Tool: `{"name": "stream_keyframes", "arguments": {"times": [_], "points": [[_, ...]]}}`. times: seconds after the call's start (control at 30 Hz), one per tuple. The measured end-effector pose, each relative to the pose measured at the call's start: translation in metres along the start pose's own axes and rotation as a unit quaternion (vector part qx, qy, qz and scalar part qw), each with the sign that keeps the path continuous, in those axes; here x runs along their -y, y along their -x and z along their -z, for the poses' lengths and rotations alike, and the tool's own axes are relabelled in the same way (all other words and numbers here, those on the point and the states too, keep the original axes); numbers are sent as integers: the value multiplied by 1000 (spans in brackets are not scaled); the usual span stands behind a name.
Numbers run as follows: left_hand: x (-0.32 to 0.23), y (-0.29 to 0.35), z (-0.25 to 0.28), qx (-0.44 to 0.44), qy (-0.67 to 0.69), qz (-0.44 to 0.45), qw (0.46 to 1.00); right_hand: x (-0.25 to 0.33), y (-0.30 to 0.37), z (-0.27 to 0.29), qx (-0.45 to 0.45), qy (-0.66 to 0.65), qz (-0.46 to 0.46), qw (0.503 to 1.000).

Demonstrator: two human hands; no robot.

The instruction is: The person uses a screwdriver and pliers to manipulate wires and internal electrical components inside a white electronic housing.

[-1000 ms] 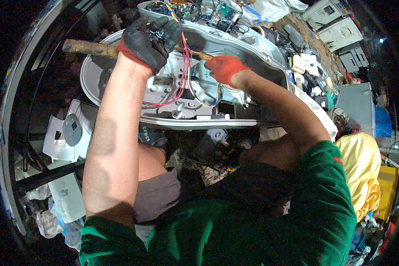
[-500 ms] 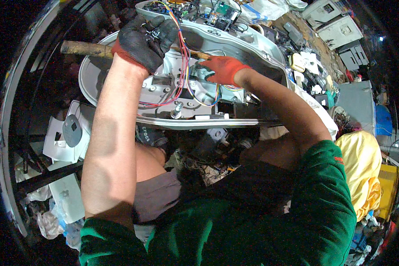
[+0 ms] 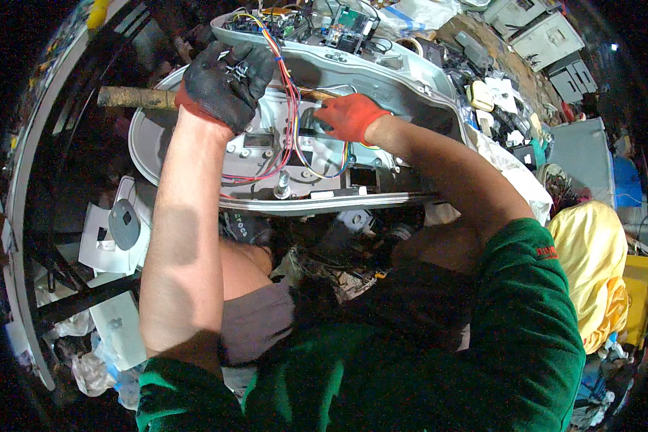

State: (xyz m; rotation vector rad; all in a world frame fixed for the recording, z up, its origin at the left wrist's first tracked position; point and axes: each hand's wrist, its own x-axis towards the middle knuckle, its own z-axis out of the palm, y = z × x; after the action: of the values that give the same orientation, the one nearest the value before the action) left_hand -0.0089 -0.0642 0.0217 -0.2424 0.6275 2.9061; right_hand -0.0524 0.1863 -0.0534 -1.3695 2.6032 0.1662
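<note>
My left hand [image 3: 225, 86], in a black-coated glove with a red cuff, is turned palm up above the left part of a grey plastic housing [image 3: 145, 151]. Several small metal screws [image 3: 239, 70] lie in its partly curled fingers. Beneath that hand, a worn wooden stick [image 3: 133, 97] lies across the housing. My right hand [image 3: 353, 117], in a red glove, reaches inside the housing with its fingers closed; what they hold, if anything, is hidden. A bundle of coloured wires [image 3: 286, 79] runs between my hands, and a metal post [image 3: 282, 186] stands near the front rim.
Behind the housing lies another grey shell with circuit boards [image 3: 349, 32]. To the right are loose electronic parts [image 3: 486, 97], a yellow cloth [image 3: 590, 270] and a yellow crate [image 3: 639, 302]. White plastic pieces [image 3: 102, 237] and a dark metal frame [image 3: 86, 302] are at the left.
My left hand has lowered slightly and shifted a little left, with the screws still in it. My right hand has also moved slightly left, fingers more tucked in. The view has shifted a little.
</note>
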Motion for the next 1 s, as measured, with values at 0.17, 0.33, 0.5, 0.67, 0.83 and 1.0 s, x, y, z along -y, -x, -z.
{"name": "stream_keyframes", "arguments": {"times": [0.17, 0.33, 0.5, 0.67, 0.83, 1.0], "points": [[0, -5, 1, -35, 22, 11, 999, -5, -9, -4, -16, -18, -8, 1000], [14, 7, -13, -28, 35, 21, 999, -20, 10, 7, -120, -277, -115, 947], [16, -2, 7, -25, 17, 47, 998, -6, 23, 89, -225, -579, -94, 778], [59, 0, -33, 4, -38, 68, 997, 27, 26, 136, -270, -416, 7, 868], [67, -10, -15, 18, -38, 80, 996, 43, 24, 138, -267, -237, -3, 934], [64, -2, -23, 65, -63, 77, 993, 36, 29, 138, -290, -225, -1, 930]]}}
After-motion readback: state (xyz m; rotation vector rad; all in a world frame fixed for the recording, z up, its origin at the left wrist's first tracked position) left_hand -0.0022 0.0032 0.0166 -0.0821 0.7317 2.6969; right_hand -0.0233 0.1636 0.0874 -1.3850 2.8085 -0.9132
